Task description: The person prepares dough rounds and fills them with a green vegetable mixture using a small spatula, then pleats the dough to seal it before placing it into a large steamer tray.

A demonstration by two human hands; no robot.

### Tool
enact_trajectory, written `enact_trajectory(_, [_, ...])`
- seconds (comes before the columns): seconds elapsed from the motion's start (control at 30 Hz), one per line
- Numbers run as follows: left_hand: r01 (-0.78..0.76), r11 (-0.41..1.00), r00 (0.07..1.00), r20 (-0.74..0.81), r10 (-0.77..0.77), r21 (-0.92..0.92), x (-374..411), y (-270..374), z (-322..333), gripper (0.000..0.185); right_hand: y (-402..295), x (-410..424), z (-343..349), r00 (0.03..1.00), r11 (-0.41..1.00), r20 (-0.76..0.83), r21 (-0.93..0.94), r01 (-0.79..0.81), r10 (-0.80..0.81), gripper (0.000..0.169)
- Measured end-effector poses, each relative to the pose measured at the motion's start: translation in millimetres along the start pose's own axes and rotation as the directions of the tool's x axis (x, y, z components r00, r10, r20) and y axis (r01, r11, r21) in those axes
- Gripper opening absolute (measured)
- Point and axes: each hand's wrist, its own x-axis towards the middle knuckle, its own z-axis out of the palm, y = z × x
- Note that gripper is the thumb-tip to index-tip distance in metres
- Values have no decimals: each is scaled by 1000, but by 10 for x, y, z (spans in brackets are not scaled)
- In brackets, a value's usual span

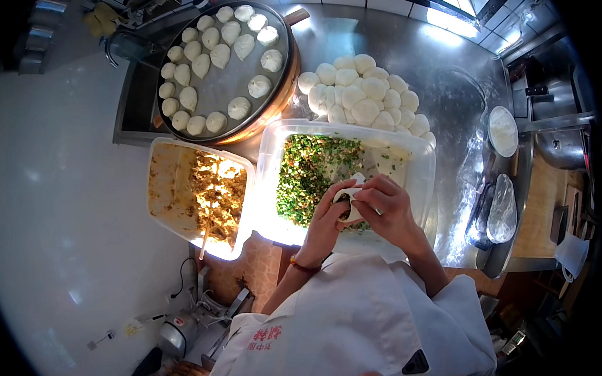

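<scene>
My left hand (324, 222) cradles a dough wrapper (354, 213) with dark green filling showing in its opening. The fingers of my right hand (386, 204) pinch the wrapper's edge from the right side. Both hands are above a translucent plastic tub (418, 182) of chopped green filling (305, 177). Left of it, a second tub (165, 187) holds brown filling (219, 192) and a stick-like utensil (205, 234). Filled buns (220, 56) line a large round steamer (295, 71) at the upper left. Pale dough balls (366, 112) are heaped behind the green filling tub.
On the steel worktop (444, 99), a bowl of white flour (503, 131) stands at the right, with a flour-dusted clear object (501, 210) nearer me. A sink (138, 94) lies beside the steamer. A white-tiled wall (388, 2) borders the far side.
</scene>
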Motion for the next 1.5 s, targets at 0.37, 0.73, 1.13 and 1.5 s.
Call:
enact_trajectory(0.37, [36,990,998,55,-29,-134,22,-97,-148,40,-140,-9,-134,981,994,189,-96,57,-38,28])
enact_trajectory(0.73, [46,990,999,11,-45,-136,-7,-62,-69,38,-94,-97,-39,985,988,173,-151,43,-16,19])
enact_trajectory(1.13, [77,980,983,179,-44,-181,-113,158,-39,60,147,-216,42,969,938,-156,320,-133,191,18])
enact_trajectory(1.5, [-405,195,836,276,475,893,-87,87,151,61,296,-334,193,853,341,132,877,-337,505,11])
